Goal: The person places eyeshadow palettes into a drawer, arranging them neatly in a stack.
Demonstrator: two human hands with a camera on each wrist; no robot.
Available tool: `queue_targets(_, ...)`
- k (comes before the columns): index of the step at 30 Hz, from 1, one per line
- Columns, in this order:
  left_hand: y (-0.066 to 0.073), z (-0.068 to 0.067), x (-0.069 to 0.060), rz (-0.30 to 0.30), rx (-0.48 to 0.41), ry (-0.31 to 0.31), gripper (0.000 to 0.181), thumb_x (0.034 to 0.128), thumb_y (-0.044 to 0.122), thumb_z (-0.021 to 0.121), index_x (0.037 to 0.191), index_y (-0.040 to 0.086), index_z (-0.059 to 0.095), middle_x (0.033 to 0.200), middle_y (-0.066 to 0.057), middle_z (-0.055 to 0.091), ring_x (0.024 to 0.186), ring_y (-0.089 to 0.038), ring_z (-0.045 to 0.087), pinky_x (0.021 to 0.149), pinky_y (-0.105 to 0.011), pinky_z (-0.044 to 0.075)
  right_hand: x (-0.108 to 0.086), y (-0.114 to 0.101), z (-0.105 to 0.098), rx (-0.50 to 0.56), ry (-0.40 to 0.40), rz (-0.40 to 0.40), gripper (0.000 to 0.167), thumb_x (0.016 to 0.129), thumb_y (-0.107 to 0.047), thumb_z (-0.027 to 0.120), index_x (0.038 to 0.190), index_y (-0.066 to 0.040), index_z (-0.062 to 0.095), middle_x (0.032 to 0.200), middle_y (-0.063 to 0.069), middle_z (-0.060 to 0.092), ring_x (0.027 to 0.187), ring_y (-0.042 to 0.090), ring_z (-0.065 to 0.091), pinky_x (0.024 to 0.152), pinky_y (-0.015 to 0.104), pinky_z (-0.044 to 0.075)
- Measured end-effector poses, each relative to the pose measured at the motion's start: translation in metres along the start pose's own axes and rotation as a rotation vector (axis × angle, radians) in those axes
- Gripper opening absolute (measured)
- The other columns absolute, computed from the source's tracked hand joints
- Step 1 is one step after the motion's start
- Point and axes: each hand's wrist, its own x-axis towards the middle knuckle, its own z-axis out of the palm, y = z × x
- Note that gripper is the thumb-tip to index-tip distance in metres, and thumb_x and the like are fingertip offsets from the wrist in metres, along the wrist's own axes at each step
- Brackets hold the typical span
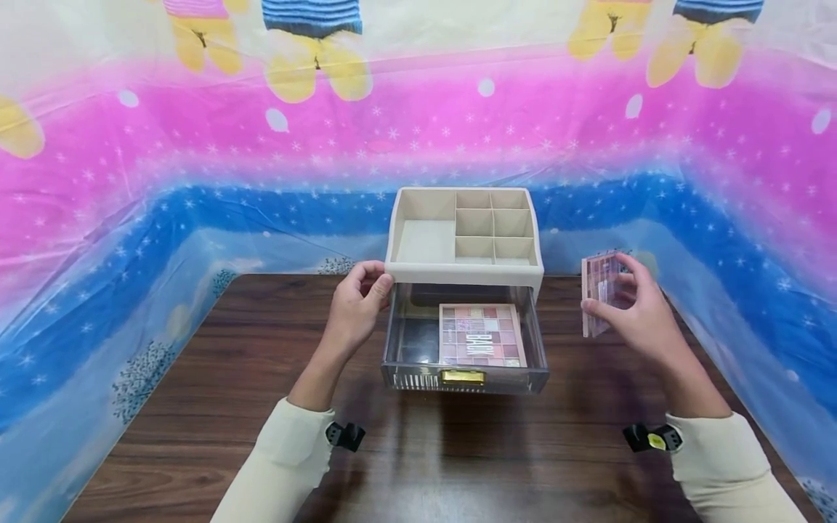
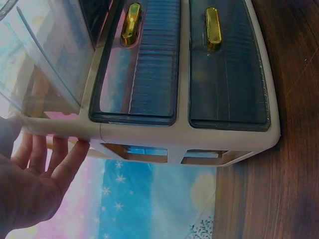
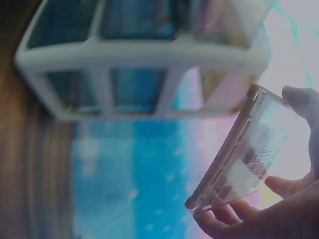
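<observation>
A cream drawer organizer (image 1: 464, 274) stands at the back of the table, its clear top drawer (image 1: 413, 334) pulled out. Inside that drawer, toward the right, an eyeshadow palette (image 1: 482, 335) lies flat with its printed lid up. My left hand (image 1: 353, 309) grips the organizer's left side near the top, thumb at the front edge and fingers along the side. To the right of the organizer, my right hand (image 1: 637, 309) holds a second eyeshadow palette (image 1: 595, 294) on edge, between thumb and fingers. The right wrist view shows this palette's clear face (image 3: 249, 159) tilted beside the organizer.
Two lower smoky drawers (image 2: 229, 74) with gold handles are closed. Open compartments (image 1: 493, 223) top the organizer. Dark wood tabletop (image 1: 196, 407) spreads around it, and a patterned pink and blue cloth (image 1: 294, 218) hangs behind and at both sides.
</observation>
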Motion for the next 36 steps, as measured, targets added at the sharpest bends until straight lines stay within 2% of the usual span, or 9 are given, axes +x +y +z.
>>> queue_targets(3,0.0,0.001,-0.001,-0.003,0.0,0.0,0.03,0.1051,0.022,0.058,0.128,0.002,0.057,0.119,-0.02,0.063,0.106,-0.027,0.063,0.094,-0.043,0.061,-0.009,-0.027,-0.001,0.06,0.02,-0.052,0.096,0.092,-0.029,0.077,0.164,-0.031,0.012,0.156,0.023,0.036,0.139,0.052,0.04,0.109,0.073,0.039)
queue_targets(7,-0.002,0.002,0.0,0.004,0.008,-0.002,0.031,0.1055,0.022,0.057,0.128,0.002,0.057,0.12,-0.021,0.062,0.108,-0.028,0.063,0.094,-0.043,0.061,-0.022,-0.061,0.005,0.101,0.016,-0.157,0.098,0.09,-0.018,0.079,0.161,-0.041,0.015,0.153,0.011,0.04,0.136,0.039,0.046,0.111,0.063,0.044)
queue_targets(11,-0.001,0.002,0.001,0.011,0.007,0.001,0.03,0.1053,0.021,0.057,0.128,0.001,0.057,0.119,-0.021,0.063,0.105,-0.027,0.063,0.094,-0.045,0.061,-0.031,-0.089,0.016,0.132,-0.013,-0.281,0.103,0.084,-0.007,0.082,0.16,-0.041,0.02,0.152,0.008,0.04,0.134,0.033,0.047,0.112,0.04,0.05)
queue_targets(14,-0.002,0.002,0.001,0.013,0.001,0.003,0.03,0.1054,0.021,0.057,0.127,0.0,0.057,0.119,-0.021,0.063,0.105,-0.026,0.063,0.095,-0.047,0.06,-0.034,-0.102,0.026,0.085,-0.031,-0.391,0.108,0.077,-0.005,0.087,0.16,-0.037,0.024,0.151,0.011,0.038,0.133,0.03,0.045,0.11,0.04,0.052)
queue_targets(18,-0.003,0.002,0.001,0.018,-0.005,0.002,0.03,0.1056,0.021,0.056,0.128,0.0,0.057,0.119,-0.021,0.062,0.104,-0.026,0.062,0.097,-0.051,0.059,-0.035,-0.112,0.04,-0.037,-0.083,-0.526,0.114,0.069,-0.008,0.093,0.16,-0.031,0.029,0.15,0.018,0.037,0.129,0.032,0.045,0.101,0.059,0.054)
queue_targets(23,-0.002,0.002,0.001,0.021,0.004,0.002,0.03,0.1052,0.021,0.057,0.127,0.001,0.057,0.115,-0.021,0.062,0.102,-0.026,0.063,0.094,-0.05,0.06,-0.034,-0.115,0.047,-0.199,-0.205,-0.603,0.108,0.067,-0.019,0.095,0.158,-0.026,0.037,0.155,0.014,0.036,0.127,0.029,0.046,0.09,0.047,0.058)
queue_targets(28,-0.003,0.003,0.001,0.012,0.012,0.002,0.03,0.1053,0.022,0.057,0.126,0.002,0.057,0.114,-0.02,0.062,0.101,-0.026,0.062,0.094,-0.048,0.061,-0.033,-0.115,0.05,-0.282,-0.291,-0.66,0.097,0.071,-0.022,0.093,0.154,-0.021,0.044,0.158,0.01,0.035,0.135,0.028,0.04,0.095,0.046,0.056)
queue_targets(33,-0.003,0.002,0.002,0.01,0.01,0.002,0.03,0.1055,0.022,0.057,0.126,0.001,0.057,0.115,-0.02,0.062,0.103,-0.027,0.063,0.095,-0.048,0.06,-0.038,-0.115,0.052,-0.319,-0.252,-0.706,0.076,0.079,-0.021,0.087,0.147,-0.019,0.053,0.155,0.01,0.043,0.141,0.032,0.039,0.105,0.058,0.049)
queue_targets(36,-0.003,0.001,0.001,0.01,0.011,0.001,0.03,0.1056,0.023,0.057,0.127,0.002,0.057,0.116,-0.02,0.062,0.104,-0.027,0.063,0.096,-0.05,0.06,-0.045,-0.116,0.056,-0.32,-0.159,-0.743,0.062,0.081,-0.018,0.085,0.139,-0.016,0.061,0.144,0.01,0.053,0.133,0.03,0.048,0.101,0.053,0.051)
